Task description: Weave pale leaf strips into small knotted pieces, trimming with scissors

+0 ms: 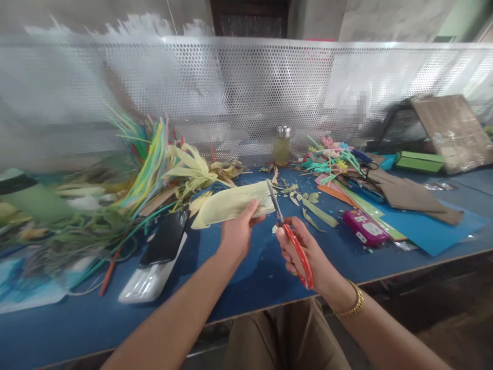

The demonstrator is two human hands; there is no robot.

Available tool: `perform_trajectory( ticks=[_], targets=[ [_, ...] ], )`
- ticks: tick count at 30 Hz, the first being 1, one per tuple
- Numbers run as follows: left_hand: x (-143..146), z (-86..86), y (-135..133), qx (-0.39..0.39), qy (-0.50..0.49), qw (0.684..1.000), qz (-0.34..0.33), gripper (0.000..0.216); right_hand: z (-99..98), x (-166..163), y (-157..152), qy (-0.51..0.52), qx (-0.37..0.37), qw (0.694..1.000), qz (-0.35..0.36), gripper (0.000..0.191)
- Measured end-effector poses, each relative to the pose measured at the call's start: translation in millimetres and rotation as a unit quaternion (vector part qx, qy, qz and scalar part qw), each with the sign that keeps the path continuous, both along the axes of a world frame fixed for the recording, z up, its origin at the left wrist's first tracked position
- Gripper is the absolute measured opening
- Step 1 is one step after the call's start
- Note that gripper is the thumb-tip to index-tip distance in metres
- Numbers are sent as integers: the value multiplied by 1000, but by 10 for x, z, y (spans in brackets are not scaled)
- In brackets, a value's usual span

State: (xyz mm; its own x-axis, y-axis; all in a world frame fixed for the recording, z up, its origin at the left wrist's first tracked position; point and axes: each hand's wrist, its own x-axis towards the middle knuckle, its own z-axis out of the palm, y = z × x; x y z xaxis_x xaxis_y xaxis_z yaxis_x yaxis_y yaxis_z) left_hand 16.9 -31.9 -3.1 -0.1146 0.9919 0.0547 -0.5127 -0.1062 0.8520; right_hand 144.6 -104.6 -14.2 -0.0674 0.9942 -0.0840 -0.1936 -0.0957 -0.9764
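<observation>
My left hand (238, 232) pinches a pale yellow-green leaf strip (231, 204) and holds it flat above the blue table (254, 277). My right hand (304, 252) grips red-handled scissors (295, 244). Their blades point up and away and meet the right end of the strip. Small cut scraps of the same pale material (316, 210) lie on the table just beyond the scissors.
A black phone (165, 237) rests on a white tray at the left. A heap of coloured strips and dried leaves (146, 169) fills the left side. A pink case (365, 227), paper sheets, a small jar (282, 146) and a perforated metal screen (246, 87) stand behind.
</observation>
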Motion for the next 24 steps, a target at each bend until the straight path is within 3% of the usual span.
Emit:
perform_trajectory(
  ticks=[17, 24],
  targets=[
    [10, 34, -12, -13, -16, 1000, -3, 39, -31, -25, -3, -16, -21, 999, -29, 44],
    [6, 28, -29, -10, -2, 1000, -21, 37, -15, -24, 1, -8, 8, 999, -44, 40]
  ],
)
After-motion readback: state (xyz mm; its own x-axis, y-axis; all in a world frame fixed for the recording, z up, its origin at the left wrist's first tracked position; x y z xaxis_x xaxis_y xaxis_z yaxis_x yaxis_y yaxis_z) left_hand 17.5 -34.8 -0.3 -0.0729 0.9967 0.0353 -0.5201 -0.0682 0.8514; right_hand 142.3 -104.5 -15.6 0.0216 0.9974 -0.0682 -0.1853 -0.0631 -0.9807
